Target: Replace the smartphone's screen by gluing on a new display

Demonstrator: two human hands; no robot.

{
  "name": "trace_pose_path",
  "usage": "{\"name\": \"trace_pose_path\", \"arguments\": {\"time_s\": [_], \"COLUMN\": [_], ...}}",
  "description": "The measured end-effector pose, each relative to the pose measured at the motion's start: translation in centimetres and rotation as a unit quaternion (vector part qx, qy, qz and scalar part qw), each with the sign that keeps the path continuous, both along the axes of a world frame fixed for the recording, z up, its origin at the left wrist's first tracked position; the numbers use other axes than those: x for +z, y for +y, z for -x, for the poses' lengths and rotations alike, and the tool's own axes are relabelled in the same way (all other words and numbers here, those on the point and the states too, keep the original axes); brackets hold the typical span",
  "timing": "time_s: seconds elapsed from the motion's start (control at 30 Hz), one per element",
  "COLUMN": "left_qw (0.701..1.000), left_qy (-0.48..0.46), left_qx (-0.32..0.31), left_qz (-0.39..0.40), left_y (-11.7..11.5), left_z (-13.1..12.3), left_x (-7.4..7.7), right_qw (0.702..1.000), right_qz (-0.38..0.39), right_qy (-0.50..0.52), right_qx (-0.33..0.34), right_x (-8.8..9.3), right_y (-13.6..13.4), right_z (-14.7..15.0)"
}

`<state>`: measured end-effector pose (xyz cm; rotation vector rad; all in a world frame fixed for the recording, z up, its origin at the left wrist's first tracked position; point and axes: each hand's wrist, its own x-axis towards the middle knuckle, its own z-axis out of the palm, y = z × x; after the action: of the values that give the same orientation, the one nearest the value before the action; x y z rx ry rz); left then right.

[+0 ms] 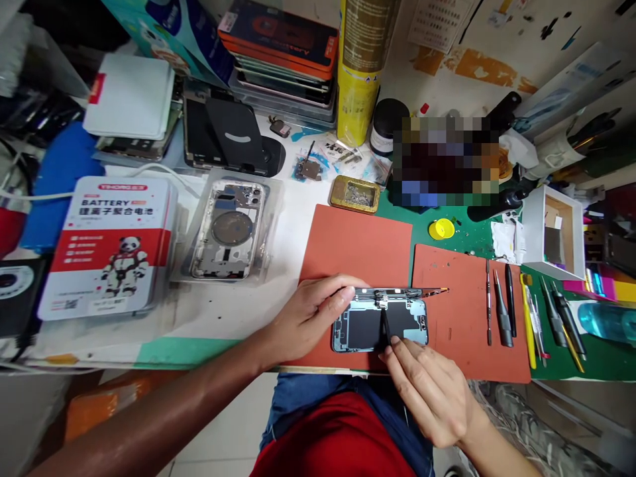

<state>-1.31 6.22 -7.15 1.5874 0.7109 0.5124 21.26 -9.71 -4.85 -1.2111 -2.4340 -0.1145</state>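
An opened phone body (408,324) lies on the brown mat near the table's front edge, its inside light blue and black. Along its far side a phone screen (407,292) stands up nearly edge-on, pinched at its left end by the thumb and fingers of my left hand (315,310). My right hand (431,391) is closed around a thin black tool (386,324), whose kind I cannot make out. The tool's tip points at the small connector area (381,300) between screen and body; whether it touches is unclear.
Tweezers and picks (503,311) lie on the right mat (462,318). A small metal tin (354,194), a yellow cap (442,229) and a white box (576,232) stand beyond. Leftward are a bagged phone housing (231,232) and a battery box (106,248).
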Motion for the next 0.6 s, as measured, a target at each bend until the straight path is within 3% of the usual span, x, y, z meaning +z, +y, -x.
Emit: {"name": "trace_pose_path", "arguments": {"time_s": [0.17,0.3,0.43,0.53,0.6], "left_qw": [1.000,1.000,0.999,0.997,0.991], "left_qy": [0.001,0.019,0.023,0.015,0.012], "left_qx": [0.002,0.007,0.031,0.078,0.113], "left_qz": [0.008,0.005,0.000,0.026,0.065], "left_y": [-0.1,-0.2,-0.2,0.0,0.1], "left_z": [0.0,0.2,0.2,0.1,0.0], "left_x": [0.0,-0.2,-0.5,-0.7,-0.8], "right_qw": [1.000,0.997,0.973,0.929,0.899], "right_qz": [-0.015,-0.025,-0.023,-0.012,0.008], "right_qy": [-0.003,0.043,0.166,0.257,0.245], "right_qx": [-0.006,-0.056,-0.156,-0.267,-0.364], "right_x": [-0.7,-0.2,0.2,0.0,-0.2], "right_y": [-0.7,-1.5,-3.4,-4.8,-4.9], "right_z": [0.0,0.0,-0.4,-1.4,-2.4]}}
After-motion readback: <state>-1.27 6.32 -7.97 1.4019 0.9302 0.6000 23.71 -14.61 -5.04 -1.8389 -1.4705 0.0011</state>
